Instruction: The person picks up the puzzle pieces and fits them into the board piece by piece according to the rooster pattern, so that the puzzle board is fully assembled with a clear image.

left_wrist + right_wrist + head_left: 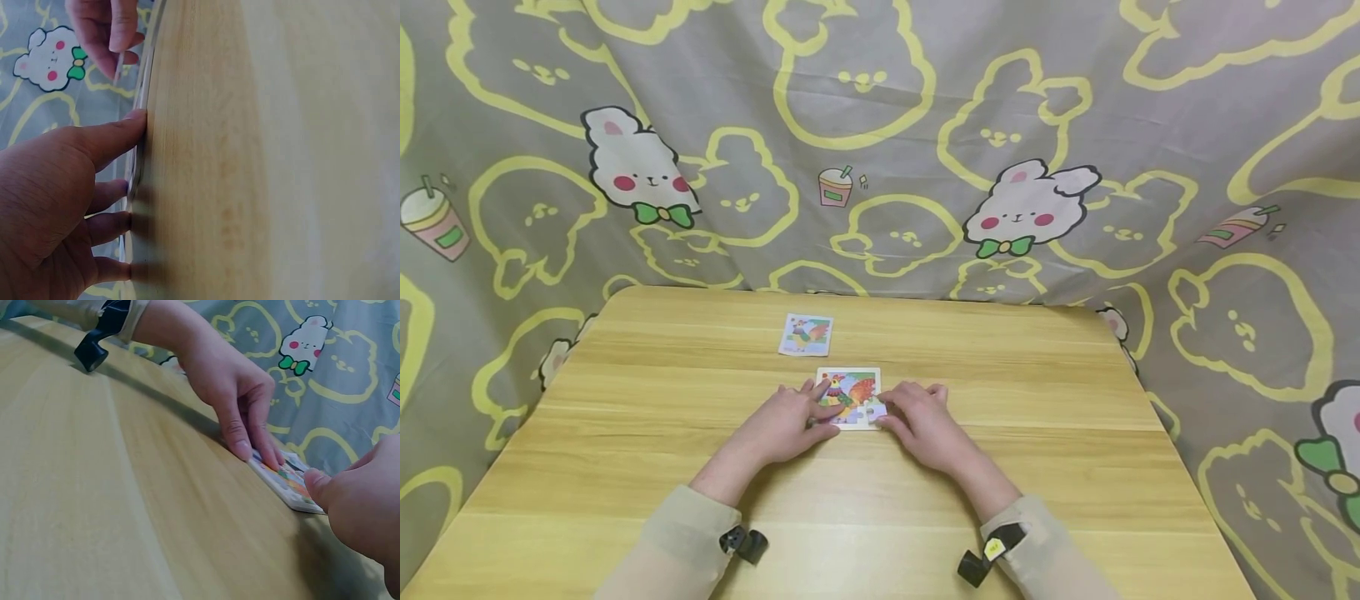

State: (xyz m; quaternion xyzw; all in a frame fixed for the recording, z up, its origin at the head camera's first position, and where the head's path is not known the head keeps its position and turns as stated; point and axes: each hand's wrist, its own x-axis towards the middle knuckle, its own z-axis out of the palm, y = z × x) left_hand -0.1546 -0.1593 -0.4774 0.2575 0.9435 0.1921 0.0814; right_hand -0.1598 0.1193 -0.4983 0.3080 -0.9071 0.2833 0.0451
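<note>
A square jigsaw puzzle (855, 380) with a rooster picture and a pale frame lies flat on the table. My left hand (787, 422) rests at its left side, the thumb along the front edge and straight fingers reaching onto the picture. In the right wrist view this left hand (234, 394) touches the puzzle's surface with its fingertips. My right hand (922, 423) pinches a small puzzle piece (876, 412) between thumb and fingers over the lower right corner. The left wrist view shows the thin piece (119, 67) edge-on, tilted, in the right hand (107, 28).
A square picture card (806, 335) with a similar rooster lies behind the puzzle, slightly to the left. The wooden table (1000, 358) reaches back to a grey curtain (910, 167) with yellow outlines and rabbits. Each forearm wears a black wrist camera (745, 543).
</note>
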